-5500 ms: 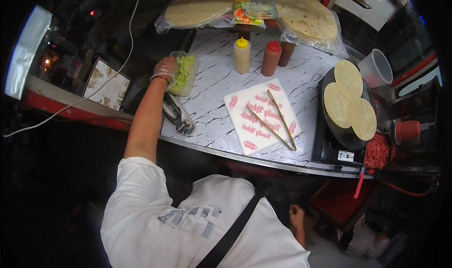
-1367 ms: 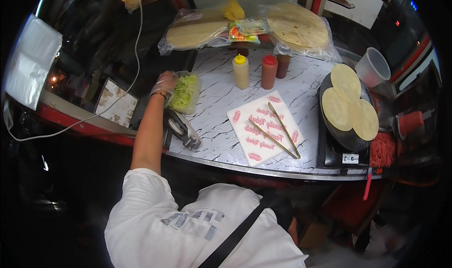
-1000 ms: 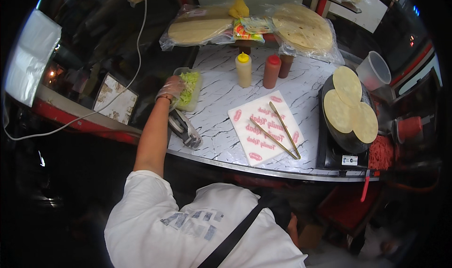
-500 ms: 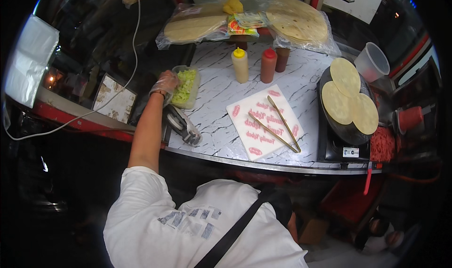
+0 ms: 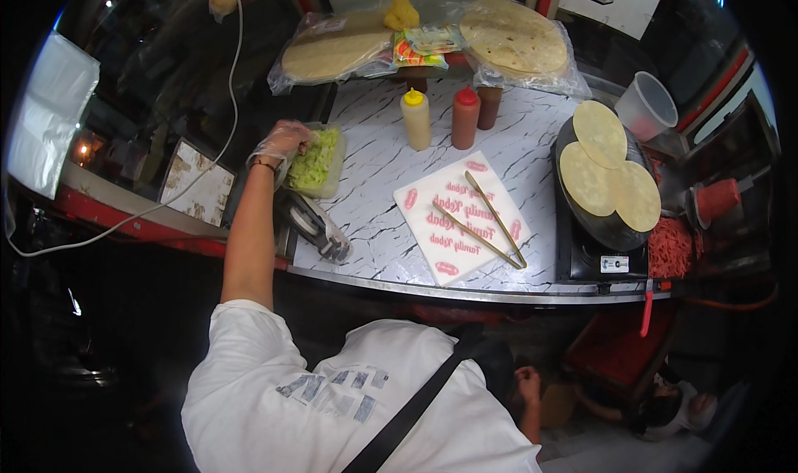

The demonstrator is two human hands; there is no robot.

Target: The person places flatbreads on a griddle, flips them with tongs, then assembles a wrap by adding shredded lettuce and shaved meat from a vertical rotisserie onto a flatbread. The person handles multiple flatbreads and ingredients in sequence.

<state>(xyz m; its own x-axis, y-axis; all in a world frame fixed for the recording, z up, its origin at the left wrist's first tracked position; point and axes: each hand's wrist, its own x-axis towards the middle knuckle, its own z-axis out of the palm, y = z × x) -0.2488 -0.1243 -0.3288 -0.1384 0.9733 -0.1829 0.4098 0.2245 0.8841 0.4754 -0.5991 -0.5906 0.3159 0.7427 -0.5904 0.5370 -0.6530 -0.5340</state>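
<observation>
My left hand, in a clear plastic glove with a bracelet at the wrist, reaches over the left rim of a clear tub of shredded lettuce. Its fingers bend down against the lettuce; whether they hold any is hard to see. Beside my right side hangs my right hand, its fingers curled and nothing visible in them. Just below the tub lies a dark and grey device partly wrapped in plastic. Brass tongs rest on a stack of printed white paper.
Two sauce bottles, one cream and one red, stand behind the paper. At right, flatbreads lie on a round black griddle, with shredded red meat beside it. Bagged flatbreads sit at the back. A person is at lower right.
My left hand has shifted slightly left at the tub, its fingers more bent. My right hand has come into view beside my body. The whole view has shifted a little.
</observation>
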